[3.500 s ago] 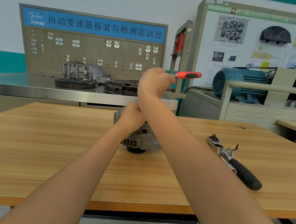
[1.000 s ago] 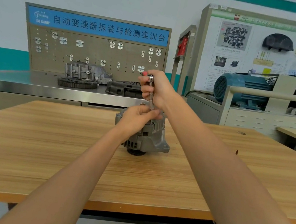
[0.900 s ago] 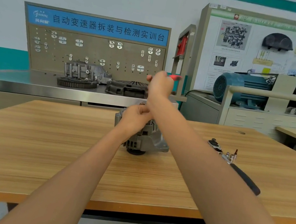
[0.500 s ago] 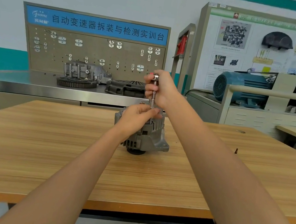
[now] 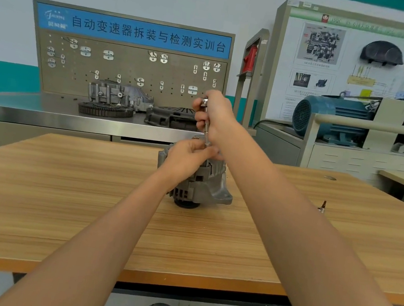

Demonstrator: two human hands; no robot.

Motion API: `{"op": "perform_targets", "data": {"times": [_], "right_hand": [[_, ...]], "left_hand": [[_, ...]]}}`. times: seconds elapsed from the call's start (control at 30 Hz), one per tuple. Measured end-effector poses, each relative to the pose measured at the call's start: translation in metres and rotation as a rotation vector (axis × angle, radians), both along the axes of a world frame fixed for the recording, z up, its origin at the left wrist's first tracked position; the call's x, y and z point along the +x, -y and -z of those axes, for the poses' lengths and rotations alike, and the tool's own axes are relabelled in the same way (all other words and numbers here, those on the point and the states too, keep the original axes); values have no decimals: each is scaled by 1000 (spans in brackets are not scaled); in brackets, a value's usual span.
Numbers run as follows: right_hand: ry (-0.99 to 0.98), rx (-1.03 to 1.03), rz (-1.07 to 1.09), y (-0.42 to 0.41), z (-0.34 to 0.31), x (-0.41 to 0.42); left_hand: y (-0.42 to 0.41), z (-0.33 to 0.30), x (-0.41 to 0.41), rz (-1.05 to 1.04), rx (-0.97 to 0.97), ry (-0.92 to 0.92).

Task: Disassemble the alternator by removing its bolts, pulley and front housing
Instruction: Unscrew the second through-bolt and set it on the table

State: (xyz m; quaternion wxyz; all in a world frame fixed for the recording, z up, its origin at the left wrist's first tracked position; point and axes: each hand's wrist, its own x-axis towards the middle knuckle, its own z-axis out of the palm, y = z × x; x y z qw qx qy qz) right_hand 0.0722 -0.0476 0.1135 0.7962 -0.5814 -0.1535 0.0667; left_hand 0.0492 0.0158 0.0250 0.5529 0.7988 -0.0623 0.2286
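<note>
A grey alternator [image 5: 206, 187] stands on the wooden table [image 5: 58, 197], its dark pulley end down. My left hand [image 5: 186, 157] lies over its top, fingers pinching the lower end of a thin metal extension bar. My right hand [image 5: 218, 118] grips the ratchet [image 5: 206, 124] above it, with the chrome head at the top of my fist and the bar standing almost upright. The red handle is hidden behind my hand. The bolt under the socket is hidden by my fingers.
A small bit [image 5: 323, 206] stands on the table at the right, beside my forearm. Behind the table is a steel bench with gearbox parts [image 5: 117, 98] and a pegboard [image 5: 129, 68]. A blue motor [image 5: 331, 119] sits at the right.
The red handle swung out to the right and back behind my hand. My left hand has stayed on the alternator, and the view has shifted slightly.
</note>
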Motion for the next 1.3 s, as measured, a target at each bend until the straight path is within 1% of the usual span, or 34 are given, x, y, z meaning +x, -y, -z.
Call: {"op": "perform_targets", "data": {"times": [0.07, 0.1, 0.13, 0.17, 0.2, 0.27, 0.33, 0.37, 0.4, 0.43, 0.47, 0.5, 0.6, 0.63, 0.67, 0.7, 0.83, 0.9, 0.97, 1.0, 1.1, 1.13, 1.17, 1.2, 1.23, 1.3], "right_hand": [[55, 82, 283, -9, 7, -6], [76, 133, 386, -12, 8, -5], [75, 157, 426, -14, 8, -4], [46, 143, 395, -12, 5, -2], [12, 91, 299, -8, 2, 1], [-55, -3, 6, 4, -4, 7], [-57, -7, -242, 16, -4, 15], [-54, 10, -309, 20, -2, 17], [-56, 25, -332, 24, -1, 18], [-62, 40, -322, 25, -1, 17], [-65, 59, -266, 23, -1, 16], [-61, 74, -155, 18, 0, 13], [8, 93, 293, 0, 3, 1], [29, 111, 385, -5, 4, 0], [33, 116, 414, -7, 4, -1], [22, 100, 377, -7, 3, 0], [-46, -3, -79, 9, -4, 8], [-31, -1, -205, 14, -3, 11], [-21, -9, -188, 13, -3, 7], [-7, -6, -114, 10, -1, 4], [77, 55, 283, -5, 6, -5], [94, 107, 385, -10, 8, -6], [94, 137, 429, -11, 8, -5], [73, 133, 412, -11, 7, -4], [50, 97, 339, -8, 5, -2], [-9, 24, 91, 2, -1, 2]], "left_hand": [[1, 0, 1, -86, 21, -18], [2, 0, 1, -118, 34, -30], [3, 0, 1, -129, 39, -34], [3, -1, 2, -119, 34, -27], [4, -1, 1, -95, 28, -12], [3, -1, -1, -46, 32, 7], [3, 0, -1, -6, 34, 7], [2, 0, 0, 5, 38, 4], [1, 1, 1, 10, 44, 2], [1, 1, 2, 11, 48, 4], [1, 1, 2, 11, 47, 8], [2, 1, 2, 4, 40, 13], [2, 2, 6, -51, 1, 25], [2, 3, 6, -69, 0, 23], [2, 3, 6, -74, 3, 18], [2, 3, 5, -65, 4, 15], [3, 0, 1, -19, 5, 9], [2, 1, 2, 1, 8, 22], [2, 2, 2, 9, 0, 27], [2, 2, 2, -4, -8, 28], [1, 3, 3, -75, -12, 19], [1, 3, 4, -95, 1, 10], [1, 3, 4, -101, 13, 6], [2, 3, 3, -94, 16, 10], [2, 2, 2, -81, 14, 19], [3, 0, 0, -52, 13, 33]]}}
